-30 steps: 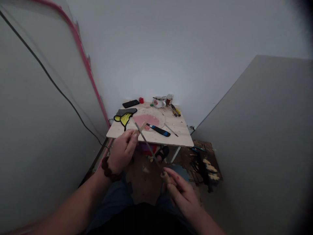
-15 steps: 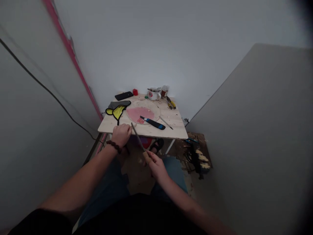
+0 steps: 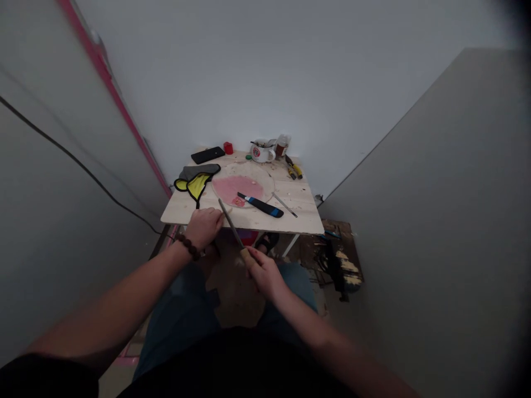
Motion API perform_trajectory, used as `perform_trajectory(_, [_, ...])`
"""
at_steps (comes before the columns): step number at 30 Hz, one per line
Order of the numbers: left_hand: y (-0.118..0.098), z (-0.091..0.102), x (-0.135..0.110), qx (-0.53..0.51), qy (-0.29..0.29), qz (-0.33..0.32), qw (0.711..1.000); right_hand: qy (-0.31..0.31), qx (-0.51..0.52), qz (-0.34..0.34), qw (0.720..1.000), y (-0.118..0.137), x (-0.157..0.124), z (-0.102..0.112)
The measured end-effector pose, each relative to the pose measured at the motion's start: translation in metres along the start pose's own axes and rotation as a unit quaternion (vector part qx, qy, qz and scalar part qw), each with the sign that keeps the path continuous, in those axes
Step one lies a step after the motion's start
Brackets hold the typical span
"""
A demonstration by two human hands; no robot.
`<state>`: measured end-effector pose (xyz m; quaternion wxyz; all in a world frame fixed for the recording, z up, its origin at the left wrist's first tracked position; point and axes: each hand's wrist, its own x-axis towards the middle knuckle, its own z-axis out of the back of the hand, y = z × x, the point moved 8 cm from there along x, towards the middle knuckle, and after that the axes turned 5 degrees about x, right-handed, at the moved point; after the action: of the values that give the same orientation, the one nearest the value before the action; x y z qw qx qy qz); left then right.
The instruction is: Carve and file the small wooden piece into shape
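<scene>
I've got my right hand (image 3: 265,275) nearest me, fingers wrapped round the wooden handle of a file (image 3: 233,228), which points up and away, leaning toward the left. Just ahead and left of it, my left hand (image 3: 204,226) is curled, back upward, at the table's near edge, with a beaded bracelet (image 3: 188,246) behind it. It seems to be pinching a small strip of wood (image 3: 228,212); only a pale bit shows past the fingers, right where the file crosses. Can't tell if file and wood really touch.

What's changed: a second ago the strip stuck up in plain sight and the right hand was back closer to my body. Now that hand is further forward, and the file seems to reach further past the wood. I'd read that as part of a filing stroke, with the strip harder to check now.

Beyond the left hand on the table (image 3: 307,216) there's a grey-and-yellow cloth (image 3: 199,185). Ahead and right of it sits a black-and-blue knife (image 3: 267,208), tip over a round pinkish mat (image 3: 232,188), with a thin metal blade (image 3: 286,205) further right. Furthest off: pliers (image 3: 295,169), phone (image 3: 207,155), mug (image 3: 260,153) and jar (image 3: 282,147).
</scene>
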<state>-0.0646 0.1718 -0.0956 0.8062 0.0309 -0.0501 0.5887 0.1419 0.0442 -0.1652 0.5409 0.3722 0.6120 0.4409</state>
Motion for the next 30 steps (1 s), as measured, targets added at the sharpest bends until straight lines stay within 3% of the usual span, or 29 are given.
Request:
perform_trajectory(5, [0.002, 0.0, 0.002, 0.001, -0.01, 0.015, 1.0, 0.003, -0.025, 0.05, 0.998, 0.006, 0.016, 0.0])
perform_trajectory(8, [0.003, 0.0, 0.002, -0.006, -0.01, 0.023, 1.0, -0.015, -0.041, 0.094, 0.995, -0.008, -0.007, 0.011])
perform_trajectory(12, [0.003, -0.001, 0.003, -0.008, -0.021, 0.022, 1.0, -0.01, -0.028, 0.1, 0.995, -0.022, -0.032, 0.016])
perform_trajectory(15, [0.002, -0.002, 0.003, 0.001, -0.023, 0.011, 1.0, -0.019, -0.041, 0.109, 0.993, -0.008, -0.016, 0.01])
perform_trajectory(19, [0.001, 0.0, 0.003, 0.013, -0.02, 0.008, 1.0, 0.007, -0.04, 0.075, 0.996, 0.013, 0.025, -0.004])
perform_trajectory(21, [0.001, 0.002, 0.003, 0.011, -0.021, 0.016, 1.0, 0.017, -0.026, 0.061, 0.998, 0.016, 0.031, -0.006])
perform_trajectory(26, [0.003, 0.001, 0.004, 0.007, -0.011, 0.022, 1.0, 0.015, -0.01, 0.029, 0.999, -0.005, -0.005, 0.01])
perform_trajectory(30, [0.003, 0.0, 0.005, 0.011, -0.008, 0.004, 1.0, 0.014, -0.037, 0.064, 0.997, -0.005, -0.017, 0.017])
